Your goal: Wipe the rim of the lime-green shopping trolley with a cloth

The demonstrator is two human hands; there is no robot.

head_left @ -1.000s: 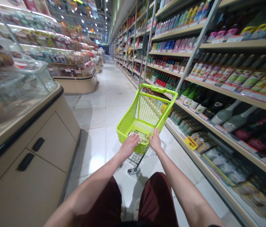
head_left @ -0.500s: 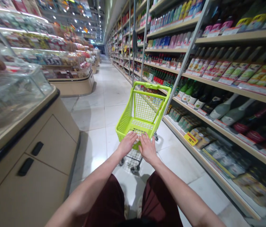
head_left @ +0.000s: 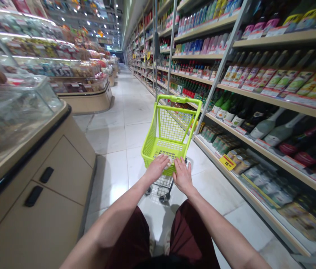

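Note:
A lime-green shopping cart (head_left: 171, 144) with a mesh basket stands on the floor in front of me. Its near rim is under both my hands. My left hand (head_left: 158, 167) lies over the middle of that rim with a pale, crumpled cloth (head_left: 170, 160) showing under and beside its fingers. The cloth's exact kind is hard to make out. To the right of it, my right hand (head_left: 182, 175) holds the rim, its fingers bent over the edge and the little finger apart. The fingertips are partly hidden inside the basket.
Tall shelves (head_left: 275, 91) of bottles and cans run along the right, with a yellow price tag (head_left: 227, 162) low down. At left stands a beige display counter (head_left: 62, 175) with a glass case. A tiled aisle (head_left: 135, 93) stretches ahead between the displays.
Both hands have shifted slightly to the right in view. The basket's near edge has swung right as well. More of the pale cloth shows between the hands.

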